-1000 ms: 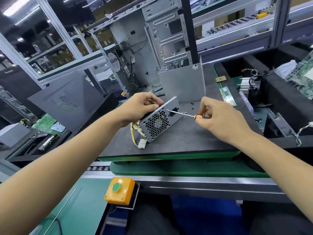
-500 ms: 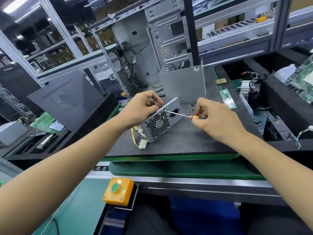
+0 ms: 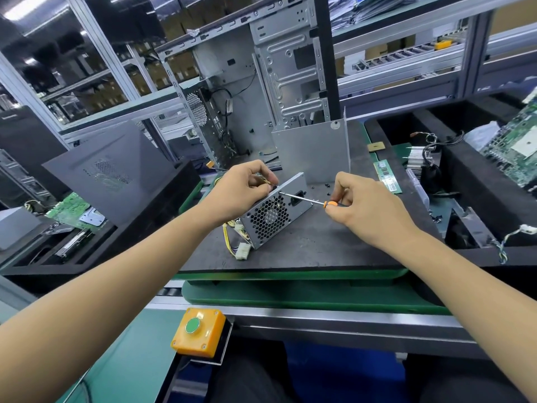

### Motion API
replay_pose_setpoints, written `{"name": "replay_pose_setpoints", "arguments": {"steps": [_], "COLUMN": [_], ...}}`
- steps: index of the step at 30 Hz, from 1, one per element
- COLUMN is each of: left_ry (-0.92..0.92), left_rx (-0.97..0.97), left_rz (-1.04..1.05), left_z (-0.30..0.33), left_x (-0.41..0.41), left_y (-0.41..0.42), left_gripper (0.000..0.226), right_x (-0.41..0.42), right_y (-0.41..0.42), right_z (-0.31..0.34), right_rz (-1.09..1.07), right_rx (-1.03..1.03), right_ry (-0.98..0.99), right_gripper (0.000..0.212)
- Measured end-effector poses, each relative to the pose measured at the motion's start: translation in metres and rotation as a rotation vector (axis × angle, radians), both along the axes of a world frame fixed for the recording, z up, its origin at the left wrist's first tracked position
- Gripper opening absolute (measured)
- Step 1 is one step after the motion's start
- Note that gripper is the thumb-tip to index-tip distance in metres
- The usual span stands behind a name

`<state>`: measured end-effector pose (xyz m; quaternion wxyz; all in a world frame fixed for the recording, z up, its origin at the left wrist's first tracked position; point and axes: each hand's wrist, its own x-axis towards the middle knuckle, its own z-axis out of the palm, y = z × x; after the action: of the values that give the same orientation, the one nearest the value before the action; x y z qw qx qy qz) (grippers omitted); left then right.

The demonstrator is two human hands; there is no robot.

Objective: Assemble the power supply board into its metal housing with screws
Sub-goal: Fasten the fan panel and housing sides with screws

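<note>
Right hand [image 3: 369, 209] pinches the orange-handled screwdriver [image 3: 308, 200]; we see its tip at the upper corner of the metal housing's [image 3: 273, 215] fan face. Left hand [image 3: 242, 189] grips that same corner from behind, steadying it. Housing sits tilted near the middle of the dark bench [image 3: 319, 245], with its cable connector [image 3: 242, 253] trailing toward the front edge. Risk, in our judgement: with the shaft this oblique the tip may cam out, stripping the screw or skidding into the left fingers. Loose black screws [image 3: 327, 186] lie behind the housing. Board inside is not visible; only the fan shows through the grille.
</note>
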<state>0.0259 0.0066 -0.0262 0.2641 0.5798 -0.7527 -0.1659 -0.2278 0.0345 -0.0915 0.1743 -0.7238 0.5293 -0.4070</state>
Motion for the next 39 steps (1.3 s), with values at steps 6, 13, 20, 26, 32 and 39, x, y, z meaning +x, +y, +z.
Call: {"name": "replay_pose_setpoints", "arguments": {"steps": [6,13,20,26,32,39], "left_ry": [-0.073,-0.171,-0.437,-0.491,-0.412,-0.379], "left_rx": [-0.011,-0.01,-0.15,-0.224,-0.141,-0.11], "left_rz": [-0.006,-0.146,-0.148,-0.131,-0.079,-0.037], "left_z": [0.004,0.006,0.002,-0.004,-0.004,-0.005], "left_x": [-0.004,-0.001,-0.004,-0.006,-0.005,-0.005], "left_y": [0.004,0.008,0.011,0.013,0.013,0.015], "left_gripper": [0.028,0.016,0.02,0.006,0.005,0.006], "right_x": [0.001,0.001,0.001,0.001,0.001,-0.001], "right_y": [0.002,0.003,0.002,0.003,0.005,0.007], "right_z": [0.004,0.006,0.004,0.004,0.004,0.002], "right_rz": [-0.007,-0.014,-0.005,-0.003,-0.001,0.029], "right_rx": [-0.007,0.004,0.015,0.014,0.029,0.038], "right_ry": [0.006,-0.003,-0.031,-0.04,-0.04,-0.094], "right_gripper": [0.019,0.022,0.022,0.022,0.021,0.018]}}
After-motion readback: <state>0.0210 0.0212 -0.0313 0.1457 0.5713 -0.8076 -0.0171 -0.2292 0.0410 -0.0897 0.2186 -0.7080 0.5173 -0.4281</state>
